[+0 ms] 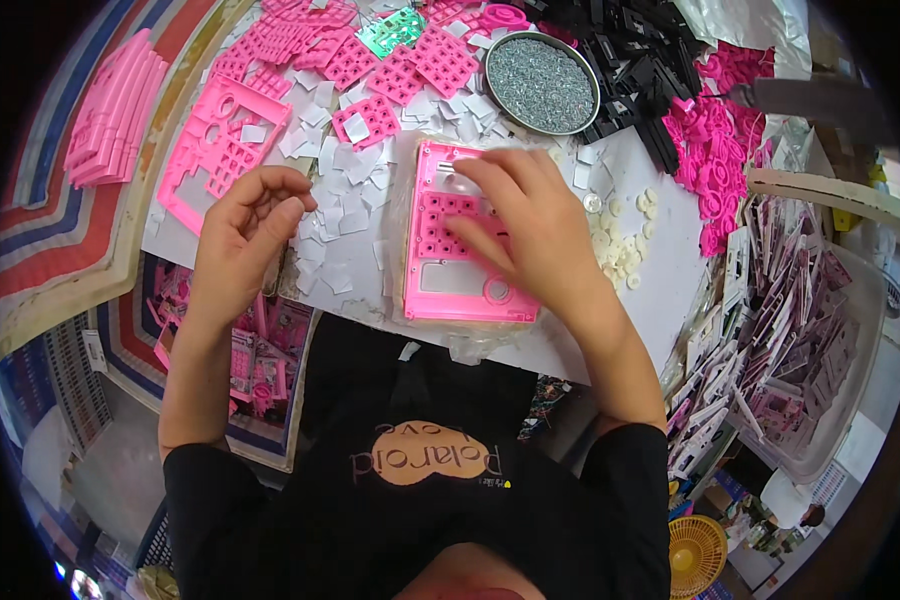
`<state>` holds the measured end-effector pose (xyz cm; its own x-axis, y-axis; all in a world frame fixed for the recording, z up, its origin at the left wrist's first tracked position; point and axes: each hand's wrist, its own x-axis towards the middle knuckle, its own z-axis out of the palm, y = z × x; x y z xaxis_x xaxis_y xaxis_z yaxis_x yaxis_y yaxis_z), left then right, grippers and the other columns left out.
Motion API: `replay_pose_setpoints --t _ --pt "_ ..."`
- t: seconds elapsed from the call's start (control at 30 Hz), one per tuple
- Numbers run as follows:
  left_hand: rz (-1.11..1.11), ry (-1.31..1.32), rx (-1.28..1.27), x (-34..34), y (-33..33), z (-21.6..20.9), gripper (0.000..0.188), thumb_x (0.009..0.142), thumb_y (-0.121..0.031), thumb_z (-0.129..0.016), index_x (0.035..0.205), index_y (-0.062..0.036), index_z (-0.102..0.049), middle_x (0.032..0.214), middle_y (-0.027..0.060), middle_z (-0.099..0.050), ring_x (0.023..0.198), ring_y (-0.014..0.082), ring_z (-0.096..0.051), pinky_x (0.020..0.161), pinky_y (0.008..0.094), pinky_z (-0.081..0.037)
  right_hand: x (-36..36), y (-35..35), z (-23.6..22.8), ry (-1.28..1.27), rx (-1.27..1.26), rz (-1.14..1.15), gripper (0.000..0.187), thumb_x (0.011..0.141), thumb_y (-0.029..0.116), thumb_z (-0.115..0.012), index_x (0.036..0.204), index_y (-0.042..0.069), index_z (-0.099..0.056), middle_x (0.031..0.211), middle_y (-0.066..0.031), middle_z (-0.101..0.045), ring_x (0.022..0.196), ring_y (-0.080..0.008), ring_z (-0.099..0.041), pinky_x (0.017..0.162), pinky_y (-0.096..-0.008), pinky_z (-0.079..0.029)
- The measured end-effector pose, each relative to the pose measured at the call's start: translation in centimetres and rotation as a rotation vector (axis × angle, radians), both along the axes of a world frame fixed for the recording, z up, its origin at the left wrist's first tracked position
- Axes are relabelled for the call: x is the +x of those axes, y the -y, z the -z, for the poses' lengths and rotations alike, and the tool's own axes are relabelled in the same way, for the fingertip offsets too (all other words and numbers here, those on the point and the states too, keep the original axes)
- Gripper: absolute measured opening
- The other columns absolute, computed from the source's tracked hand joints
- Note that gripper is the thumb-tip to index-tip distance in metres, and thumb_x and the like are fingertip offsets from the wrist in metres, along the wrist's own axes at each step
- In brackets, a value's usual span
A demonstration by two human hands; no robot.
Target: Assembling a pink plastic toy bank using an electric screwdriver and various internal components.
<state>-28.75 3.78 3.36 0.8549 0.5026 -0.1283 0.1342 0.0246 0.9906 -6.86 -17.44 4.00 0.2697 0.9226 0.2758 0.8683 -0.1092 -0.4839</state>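
A pink plastic housing (470,307) lies on a plastic-wrapped pad at the table's front edge, with a pink rubber keypad (440,225) set in its middle. My right hand (530,220) is over the right side of the housing, thumb and fingers apart. Its thumb tip is at the keypad and its fingertips are near the upper window; I see nothing held. To the left, my left hand (245,230) hovers beside another pink housing (185,180), its fingers curled and the thumb close to the index finger. Anything in that pinch is too small or hidden to name.
Small white paper pieces (345,220) and pink keypads (395,75) cover the far left. A round tray of screws (542,82) stands behind, near black parts (630,70). White round pieces (620,245) and pink loops (710,170) lie right. A bin of panels (810,450) stands lower right.
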Motion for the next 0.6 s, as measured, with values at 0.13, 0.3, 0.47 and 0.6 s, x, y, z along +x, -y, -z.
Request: replay_pose_setpoints --t 0.13,0.3,0.47,0.6 --pt "0.011 -0.043 0.341 2.5 -1.5 -0.3 0.021 0.097 -0.017 -0.066 0.109 0.0003 -0.066 0.094 0.0032 -0.066 0.087 0.0096 -0.060 0.077 0.0257 -0.047 -2.5 2.7 -0.2 0.076 -0.178 -0.185 0.078 0.081 0.043 -0.075 0.143 0.004 -0.050 0.148 -0.0194 -0.047 0.139 -0.0395 -0.043 0.109 -0.0564 -0.038" --pt "0.069 -0.128 0.894 12.8 -6.0 -0.8 0.019 0.092 -0.022 -0.068 0.103 -0.0055 -0.071 0.090 0.0045 -0.069 0.085 0.0178 -0.065 0.078 0.0319 -0.050 -4.5 3.3 0.7 0.163 -0.380 -0.171 0.091 0.084 0.058 -0.066 0.149 -0.001 -0.042 0.160 -0.0210 -0.033 0.152 -0.0382 -0.025 0.116 -0.0653 -0.023" --pt "0.011 -0.481 1.504 21.4 -9.8 2.1 0.030 0.086 -0.036 -0.068 0.099 -0.0095 -0.075 0.099 0.0107 -0.073 0.091 0.0282 -0.070 0.082 0.0470 -0.051 -4.6 3.0 0.8 0.150 -0.363 -0.190 0.090 0.084 0.057 -0.067 0.149 0.000 -0.042 0.160 -0.0205 -0.033 0.152 -0.0375 -0.025 0.117 -0.0648 -0.023" --pt "0.095 -0.552 1.249 22.9 -10.0 -0.5 0.033 0.083 -0.038 -0.072 0.100 -0.0104 -0.075 0.095 0.0115 -0.074 0.093 0.0291 -0.070 0.083 0.0468 -0.050 -4.5 3.5 0.9 0.121 -0.319 -0.162 0.087 0.085 0.055 -0.067 0.148 0.001 -0.042 0.159 -0.0197 -0.035 0.151 -0.0372 -0.027 0.116 -0.0645 -0.023"
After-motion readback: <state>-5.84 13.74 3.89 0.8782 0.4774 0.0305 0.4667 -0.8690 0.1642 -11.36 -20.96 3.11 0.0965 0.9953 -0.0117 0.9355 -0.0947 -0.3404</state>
